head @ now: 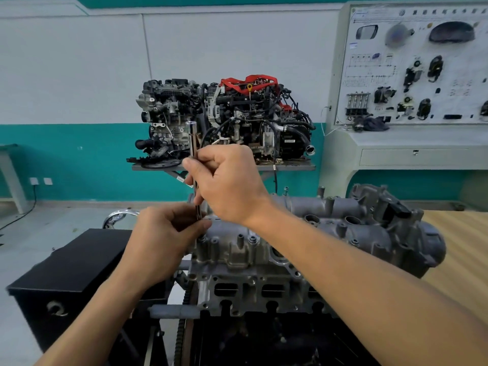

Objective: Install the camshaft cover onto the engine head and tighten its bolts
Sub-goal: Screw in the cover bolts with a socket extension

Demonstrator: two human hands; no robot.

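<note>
While I am looking down through the head camera, a pale wooden surface (459,249) is stretching away on the right, and a black box (71,260) is sitting low on the left beside the engine head (248,291). Across the room a white wall (79,75) with a teal band is running behind a display engine (224,120) that is resting on a grey stand (290,167). A training board (412,67) hung with car parts is filling the upper right corner.

The grey camshaft cover (330,220) is lying on top of the engine head, right in front of me, running from near the middle out to the right. I am working both hands at its left end. My right hand (227,186) is wrapping curled fingers round the upper shaft of a long chrome tool (192,138), which is standing almost upright. My left hand (163,233) is pinching the lower shaft between thumb and fingertips, just above the cover. Those fingers are hiding the tool's tip, so I cannot tell what it is touching.
</note>
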